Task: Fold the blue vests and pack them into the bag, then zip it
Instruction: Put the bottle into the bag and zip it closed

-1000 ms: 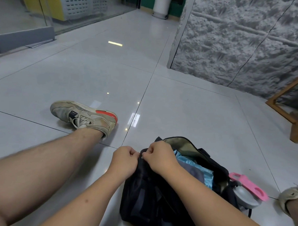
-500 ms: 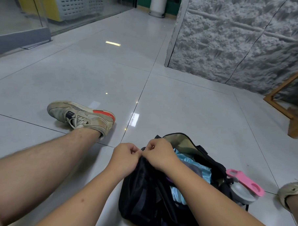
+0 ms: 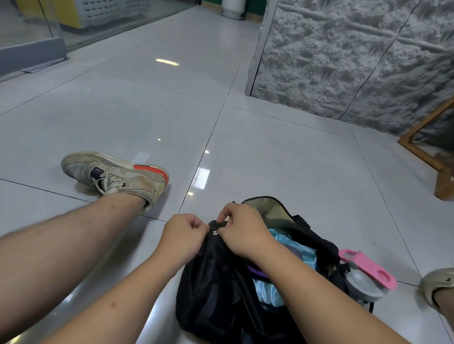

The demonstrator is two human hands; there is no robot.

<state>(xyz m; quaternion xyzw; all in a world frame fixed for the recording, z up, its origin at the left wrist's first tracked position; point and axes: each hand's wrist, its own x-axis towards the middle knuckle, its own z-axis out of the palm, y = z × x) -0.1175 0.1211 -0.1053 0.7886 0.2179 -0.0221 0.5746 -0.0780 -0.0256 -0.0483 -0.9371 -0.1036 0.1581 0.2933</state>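
- Black soft bag point(image 3: 220, 289), limp fabric, slumped on floor between legs
- Left hand point(image 3: 183, 240), right hand point(image 3: 245, 232) pinching bag mouth beside zip slider point(image 3: 215, 232)
- Blue vests point(image 3: 291, 249) just right of grip, slippery, light

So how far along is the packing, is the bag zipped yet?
Packed: the blue vests lie inside the black bag. In hand: the left hand and right hand pinch the fabric by the zipper pull. Left: zipping, the mouth still gapes open.
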